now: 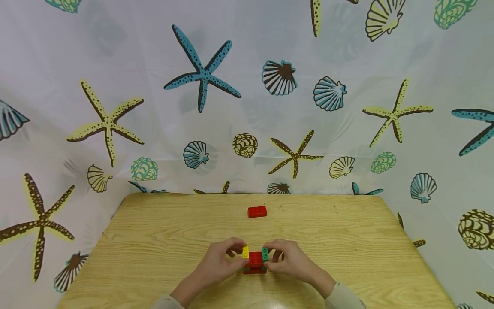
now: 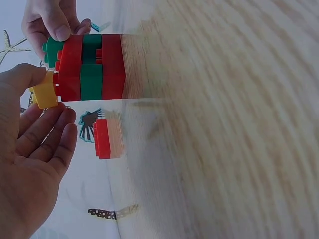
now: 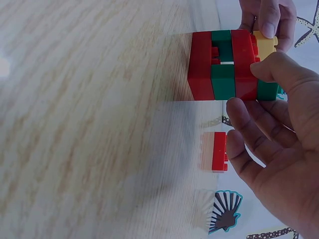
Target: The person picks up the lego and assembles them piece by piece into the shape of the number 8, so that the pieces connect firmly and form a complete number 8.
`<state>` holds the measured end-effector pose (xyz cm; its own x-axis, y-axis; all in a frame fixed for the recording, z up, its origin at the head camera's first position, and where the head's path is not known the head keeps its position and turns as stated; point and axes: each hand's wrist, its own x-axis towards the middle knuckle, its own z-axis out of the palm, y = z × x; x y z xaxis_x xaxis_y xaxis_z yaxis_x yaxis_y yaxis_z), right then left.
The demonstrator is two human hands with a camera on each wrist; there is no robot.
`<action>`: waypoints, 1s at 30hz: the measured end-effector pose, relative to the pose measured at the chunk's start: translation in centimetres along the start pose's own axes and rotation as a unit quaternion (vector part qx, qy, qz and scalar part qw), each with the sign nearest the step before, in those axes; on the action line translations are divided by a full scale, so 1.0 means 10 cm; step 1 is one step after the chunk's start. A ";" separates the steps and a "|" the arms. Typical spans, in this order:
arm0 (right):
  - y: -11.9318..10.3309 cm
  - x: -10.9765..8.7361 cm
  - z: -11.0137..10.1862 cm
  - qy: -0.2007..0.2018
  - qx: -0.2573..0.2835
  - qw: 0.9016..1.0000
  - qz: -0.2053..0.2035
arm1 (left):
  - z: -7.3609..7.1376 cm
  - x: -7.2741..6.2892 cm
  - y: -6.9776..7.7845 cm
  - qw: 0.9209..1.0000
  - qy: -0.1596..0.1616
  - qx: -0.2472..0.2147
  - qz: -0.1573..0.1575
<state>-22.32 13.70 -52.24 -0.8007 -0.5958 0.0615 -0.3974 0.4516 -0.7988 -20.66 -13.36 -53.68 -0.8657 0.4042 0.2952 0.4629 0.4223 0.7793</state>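
Note:
A small stack of toy building bricks stands on the table in front of me: a red brick at the bottom, two green bricks as pillars with a gap between them, and another red brick across the top. My left hand pinches a yellow brick between thumb and fingers at the stack's top left end; it sits slightly tilted over the studs in the left wrist view. Over the top right end, a green brick is pinched by my right hand, its underside right at the red brick.
A loose red brick lies farther back on the wooden table. Around the table hangs a white cloth printed with starfish and shells, close along its back and sides.

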 end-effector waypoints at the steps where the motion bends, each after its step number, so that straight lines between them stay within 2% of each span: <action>1: 0.00 0.00 0.00 0.000 0.000 1.000 0.000 | 0.00 0.00 0.00 1.000 0.001 0.003 0.003; 12: 0.01 -0.01 0.00 0.001 0.003 1.000 -0.007 | 0.01 0.00 0.01 1.000 -0.004 0.013 0.024; 30: 0.01 0.00 -0.01 -0.001 0.003 1.000 -0.001 | -0.01 0.00 0.01 0.999 -0.018 0.019 0.024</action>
<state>-22.36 13.77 -52.26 -0.7994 -0.5976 0.0624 -0.3964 0.4465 -0.8022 -20.66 -13.40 -53.50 -0.8353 0.4534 0.3111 0.5111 0.4315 0.7434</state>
